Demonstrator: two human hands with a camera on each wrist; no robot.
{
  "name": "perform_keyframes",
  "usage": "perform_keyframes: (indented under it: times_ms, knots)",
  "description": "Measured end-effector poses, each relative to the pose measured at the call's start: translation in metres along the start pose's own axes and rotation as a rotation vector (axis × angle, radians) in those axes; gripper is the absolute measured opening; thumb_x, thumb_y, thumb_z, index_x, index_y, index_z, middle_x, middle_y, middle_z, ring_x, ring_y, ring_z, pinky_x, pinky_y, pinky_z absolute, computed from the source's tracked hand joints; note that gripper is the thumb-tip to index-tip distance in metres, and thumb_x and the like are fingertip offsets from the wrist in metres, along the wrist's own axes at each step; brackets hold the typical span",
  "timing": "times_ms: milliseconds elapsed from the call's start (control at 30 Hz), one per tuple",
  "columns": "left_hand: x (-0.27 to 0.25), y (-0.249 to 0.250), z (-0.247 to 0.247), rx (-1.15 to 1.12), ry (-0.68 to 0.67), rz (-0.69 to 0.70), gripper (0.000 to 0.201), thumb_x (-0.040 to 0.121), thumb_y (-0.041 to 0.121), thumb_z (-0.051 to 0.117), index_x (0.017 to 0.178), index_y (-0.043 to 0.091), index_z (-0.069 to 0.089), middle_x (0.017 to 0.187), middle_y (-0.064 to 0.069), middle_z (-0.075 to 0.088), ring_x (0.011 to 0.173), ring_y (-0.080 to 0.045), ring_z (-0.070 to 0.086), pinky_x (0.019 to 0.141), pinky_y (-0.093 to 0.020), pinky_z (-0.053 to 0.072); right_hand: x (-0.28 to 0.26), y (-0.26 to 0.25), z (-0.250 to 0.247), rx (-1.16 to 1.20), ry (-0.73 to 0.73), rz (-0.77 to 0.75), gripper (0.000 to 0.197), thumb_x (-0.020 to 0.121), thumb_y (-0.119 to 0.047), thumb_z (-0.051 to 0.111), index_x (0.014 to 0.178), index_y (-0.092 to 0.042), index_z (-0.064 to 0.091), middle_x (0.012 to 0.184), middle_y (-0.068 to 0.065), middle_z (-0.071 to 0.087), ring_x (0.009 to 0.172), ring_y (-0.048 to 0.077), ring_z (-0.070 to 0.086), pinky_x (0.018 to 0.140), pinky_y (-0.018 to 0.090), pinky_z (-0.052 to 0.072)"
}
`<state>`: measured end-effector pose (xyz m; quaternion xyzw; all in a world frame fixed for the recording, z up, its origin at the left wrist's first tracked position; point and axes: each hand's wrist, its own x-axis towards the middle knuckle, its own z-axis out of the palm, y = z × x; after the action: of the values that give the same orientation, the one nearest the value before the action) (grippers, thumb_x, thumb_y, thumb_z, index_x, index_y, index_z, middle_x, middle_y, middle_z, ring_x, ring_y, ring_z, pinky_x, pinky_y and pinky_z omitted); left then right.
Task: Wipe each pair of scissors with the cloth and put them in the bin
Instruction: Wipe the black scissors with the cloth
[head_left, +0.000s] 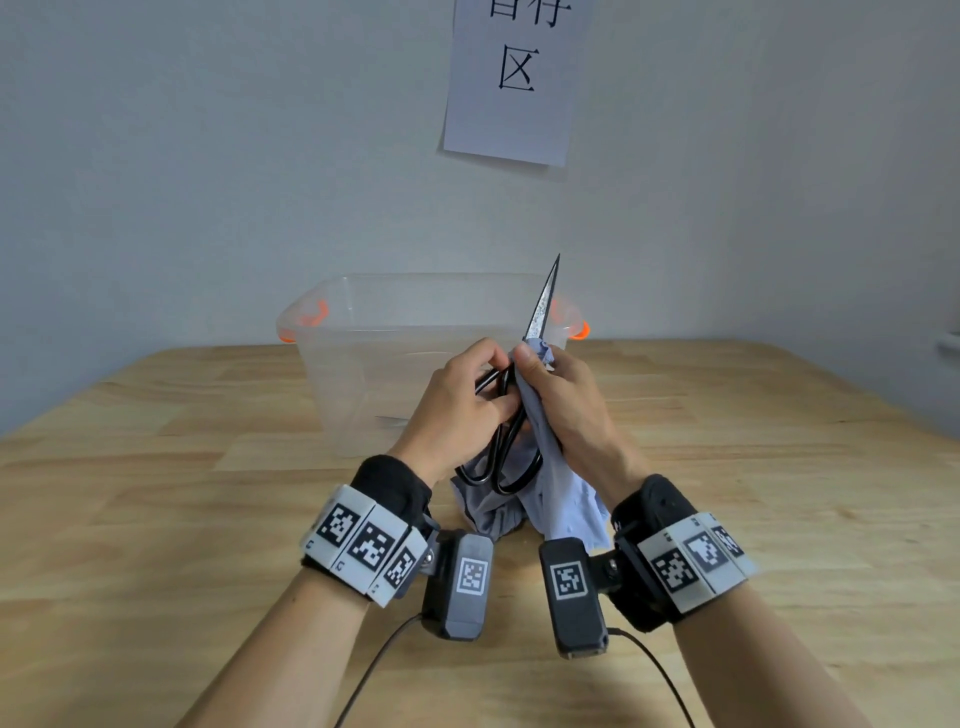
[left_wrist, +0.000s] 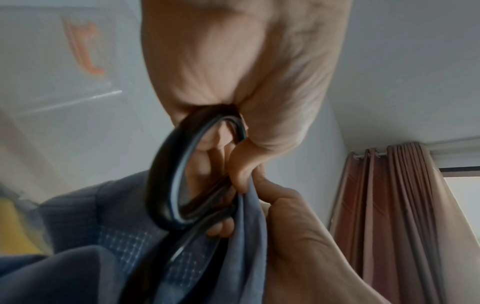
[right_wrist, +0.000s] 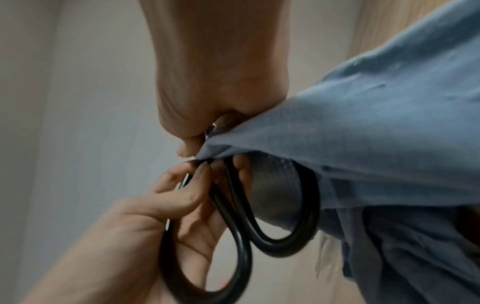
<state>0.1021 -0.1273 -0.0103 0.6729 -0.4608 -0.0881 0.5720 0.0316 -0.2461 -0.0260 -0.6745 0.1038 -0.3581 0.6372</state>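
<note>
Bin (head_left: 363, 332): a clear plastic bin with orange handle clips stood on the table (head_left: 156, 493), at the far side near the wall, behind both hands.
Left hand (head_left: 457, 400): its fingers (head_left: 498, 402) were curled round the black handle loops of the scissors and held them above the table, in front of the bin.
Scissors (head_left: 543, 306): held nearly upright, the closed blades pointed up and tilted slightly right, the tip above the bin's rim; the handle loops (right_wrist: 285, 244) hung below the hands.
Cloth (head_left: 561, 499): blue-grey, wrapped round the base of the blades, the rest draped down to the table between the wrists.
Right hand (head_left: 566, 405): its fingers and thumb pinched the cloth against the scissors just above the handles, touching the left hand.
Paper sheet (head_left: 511, 83): hung on the wall above the bin, with printed characters.
</note>
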Motion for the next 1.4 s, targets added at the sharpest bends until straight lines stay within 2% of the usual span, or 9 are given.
perform_keyframes:
  times_ms: [233,400,533,633,800,900,1000,1100,1400]
  knots:
    - [0.000,-0.003,0.003,-0.084,0.036,-0.028,0.018,0.087,0.001,0.068,0.094,0.011,0.054,0.095,-0.015,0.072,0.089,-0.040,0.070,0.079,-0.058,0.058,0.000,-0.002,-0.010,0.015,-0.062,-0.020,0.023,0.098,-0.014,0.058,0.108,0.005,0.068,0.097,0.033,0.069,0.085,0.036,0.069,0.078,0.047,0.057]
    - [0.000,-0.002,-0.005,-0.104,0.023,-0.084,0.015,0.091,-0.004,0.064,0.100,0.003,0.055,0.098,-0.025,0.069,0.084,-0.040,0.072,0.074,-0.055,0.061,-0.003,-0.002,-0.010,0.026,-0.102,0.011,0.016,0.100,0.000,0.050,0.096,0.003,0.065,0.070,0.008,0.071,0.058,0.018,0.067,0.052,0.028,0.056]
    - [-0.002,0.000,-0.006,-0.158,-0.019,-0.135,0.015,0.092,-0.006,0.061,0.101,0.004,0.055,0.103,-0.028,0.067,0.082,-0.036,0.074,0.066,-0.041,0.062,-0.004,-0.001,-0.011,0.116,-0.144,0.050,0.023,0.101,-0.005,0.050,0.110,0.012,0.062,0.086,0.023,0.068,0.078,0.035,0.065,0.070,0.043,0.056]
    - [-0.002,0.003,-0.003,-0.227,-0.014,-0.152,0.015,0.093,-0.010,0.058,0.103,0.000,0.053,0.101,-0.027,0.067,0.073,-0.028,0.075,0.057,-0.028,0.058,-0.006,-0.003,-0.014,0.196,-0.153,0.094,0.028,0.103,-0.012,0.046,0.113,0.010,0.061,0.083,0.018,0.066,0.074,0.031,0.062,0.066,0.037,0.055]
    - [-0.001,0.002,0.001,-0.198,0.008,-0.134,0.014,0.093,-0.009,0.059,0.104,-0.002,0.053,0.103,-0.027,0.066,0.077,-0.029,0.074,0.059,-0.027,0.058,-0.005,-0.007,-0.010,0.257,-0.148,0.116,0.035,0.106,-0.024,0.042,0.116,0.001,0.065,0.098,0.025,0.068,0.087,0.037,0.063,0.079,0.048,0.053]
    - [-0.001,0.002,0.002,-0.135,0.008,-0.105,0.014,0.093,-0.007,0.059,0.104,-0.001,0.052,0.093,-0.015,0.069,0.070,-0.023,0.074,0.057,-0.025,0.056,-0.004,-0.010,-0.005,0.203,-0.122,0.100,0.035,0.106,-0.028,0.043,0.108,-0.006,0.069,0.092,0.021,0.071,0.079,0.033,0.065,0.067,0.038,0.053]
    - [0.001,-0.001,0.002,-0.070,0.005,-0.067,0.014,0.093,-0.005,0.060,0.103,0.001,0.052,0.101,-0.013,0.069,0.078,-0.025,0.073,0.070,-0.036,0.062,-0.005,-0.007,-0.003,0.211,-0.127,0.086,0.033,0.106,-0.025,0.042,0.107,-0.001,0.065,0.082,0.012,0.073,0.065,0.017,0.070,0.054,0.024,0.054]
    - [0.001,-0.003,0.002,-0.038,-0.008,-0.052,0.015,0.092,0.000,0.063,0.099,0.010,0.054,0.102,-0.014,0.069,0.088,-0.035,0.071,0.080,-0.053,0.059,-0.005,-0.005,-0.002,0.245,-0.129,0.100,0.031,0.104,-0.026,0.048,0.109,0.001,0.064,0.091,0.018,0.071,0.077,0.024,0.071,0.063,0.030,0.059]
    - [0.000,-0.006,0.005,-0.053,0.044,-0.042,0.023,0.084,-0.001,0.069,0.090,0.018,0.058,0.099,-0.011,0.071,0.095,-0.034,0.069,0.085,-0.056,0.057,-0.001,-0.006,-0.011,0.285,-0.147,0.207,0.012,0.096,-0.004,0.057,0.105,-0.002,0.065,0.089,0.017,0.068,0.073,0.028,0.066,0.060,0.038,0.059]
